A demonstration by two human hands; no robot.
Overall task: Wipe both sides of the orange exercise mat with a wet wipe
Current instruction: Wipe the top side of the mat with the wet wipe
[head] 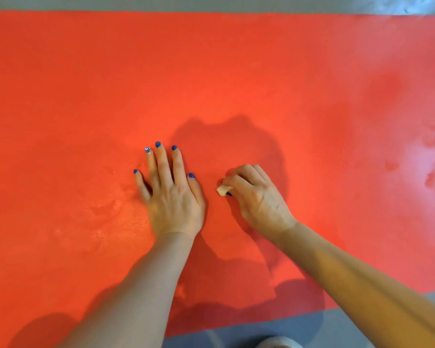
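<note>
The orange exercise mat (211, 71) lies flat on the floor and fills most of the view. My left hand (172, 194) rests palm down on it near the middle, fingers straight and spread. Just to its right, my right hand (254, 194) is curled round a small crumpled white wet wipe (222, 190) and holds it against the mat. Only a corner of the wipe shows past the fingers. Damp, shiny patches show on the mat left of my left hand and at the far right.
Grey floor (312, 325) runs along the mat's near edge and along its far edge at the top. A pale rounded object (279, 344), partly cut off, sits at the bottom edge of the view.
</note>
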